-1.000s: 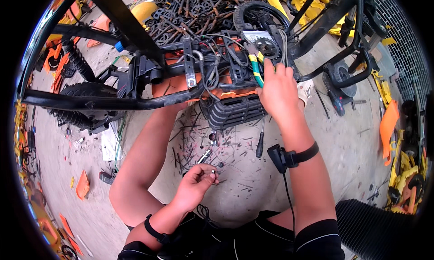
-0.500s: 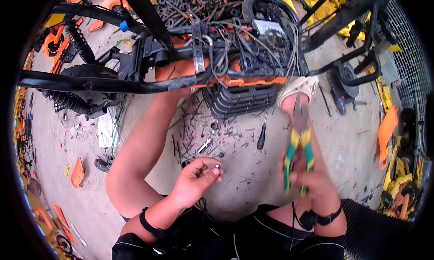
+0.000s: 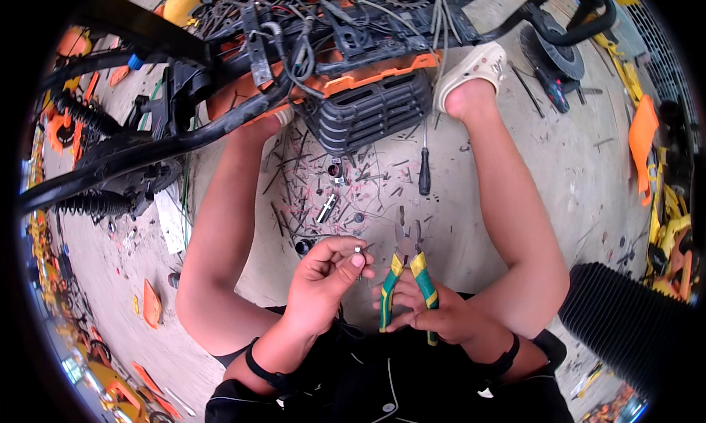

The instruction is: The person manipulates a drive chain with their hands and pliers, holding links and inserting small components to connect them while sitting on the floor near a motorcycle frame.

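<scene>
Far left: a black coil spring [image 3: 92, 202], lying at a slant by a black tube frame [image 3: 147, 153] that runs from the left edge toward the upper middle.
Orange piece [image 3: 151, 305], loose on the grey floor [image 3: 596, 180].
White sheet [image 3: 170, 221], flat, partly beneath the frame.
Left hand [image 3: 320, 283]: thumb and forefinger pinched together on a small metal piece [image 3: 358, 251], which is held up over the floor, just left of the pliers.
Metal cylinder [image 3: 327, 208], on the floor beyond the left hand, with dark scraps and thin strands scattered about.
Ring fitting [image 3: 336, 171], near the cylinder, farther from the person.
Black slatted grille [image 3: 368, 114], below an orange strip on the frame.
Pliers [image 3: 407, 248], green and yellow handles, jaws parted, nose pointing away from the person.
Screwdriver [image 3: 424, 176], dark handle, on the floor beyond the pliers.
Right hand [image 3: 445, 316]: closed loosely around the pliers' handles, near the left hand but apart from it.
Pale shoe [image 3: 474, 66], worn on the right foot.
Black ribbed object [image 3: 618, 320], beside the right knee.
Orange panel [image 3: 642, 147], far right.
</scene>
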Motion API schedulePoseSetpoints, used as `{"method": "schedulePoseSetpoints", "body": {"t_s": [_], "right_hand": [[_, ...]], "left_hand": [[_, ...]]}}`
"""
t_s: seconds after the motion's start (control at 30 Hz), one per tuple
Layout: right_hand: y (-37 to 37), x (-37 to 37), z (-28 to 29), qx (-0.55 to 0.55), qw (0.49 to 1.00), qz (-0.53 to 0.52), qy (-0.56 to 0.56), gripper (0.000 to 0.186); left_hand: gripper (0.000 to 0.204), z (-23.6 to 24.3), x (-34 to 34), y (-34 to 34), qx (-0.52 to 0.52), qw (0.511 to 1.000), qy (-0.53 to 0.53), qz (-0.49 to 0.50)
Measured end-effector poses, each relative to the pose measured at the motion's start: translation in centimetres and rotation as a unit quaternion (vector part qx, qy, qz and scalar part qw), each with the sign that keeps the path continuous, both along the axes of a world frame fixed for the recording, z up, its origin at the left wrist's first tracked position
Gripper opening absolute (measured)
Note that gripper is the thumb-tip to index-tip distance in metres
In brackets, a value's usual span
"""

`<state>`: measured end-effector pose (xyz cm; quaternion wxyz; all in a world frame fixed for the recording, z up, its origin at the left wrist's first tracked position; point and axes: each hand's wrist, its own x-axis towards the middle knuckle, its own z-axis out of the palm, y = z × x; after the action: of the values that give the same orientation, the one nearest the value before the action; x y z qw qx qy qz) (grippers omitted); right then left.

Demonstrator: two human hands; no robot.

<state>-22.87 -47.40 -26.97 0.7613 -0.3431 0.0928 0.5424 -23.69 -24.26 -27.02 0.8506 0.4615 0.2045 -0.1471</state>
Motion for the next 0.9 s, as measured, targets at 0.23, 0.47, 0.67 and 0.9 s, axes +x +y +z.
{"method": "schedulePoseSetpoints", "body": {"t_s": [0.23,0.47,0.67,0.9], "right_hand": [[0.3,-2.3,-1.2,-0.040,0.993,0.001,-0.110,0.087],[1.4,-2.9,-1.2,-0.096,0.983,0.067,-0.142,0.084],[1.3,-3.0,-1.5,-0.167,0.963,0.130,-0.166,0.084],[1.5,-2.8,-1.7,-0.253,0.916,0.136,-0.281,0.084]], "left_hand": [[0.018,-0.7,-0.6,0.8,0.010,0.999,-0.039,-0.037],[0.019,-0.9,-1.0,0.9,0.036,0.998,-0.038,-0.042],[0.021,-1.7,-0.7,0.9,0.073,0.994,-0.035,-0.070],[0.029,-2.8,-0.7,0.8,0.134,0.985,-0.007,-0.107]]}}
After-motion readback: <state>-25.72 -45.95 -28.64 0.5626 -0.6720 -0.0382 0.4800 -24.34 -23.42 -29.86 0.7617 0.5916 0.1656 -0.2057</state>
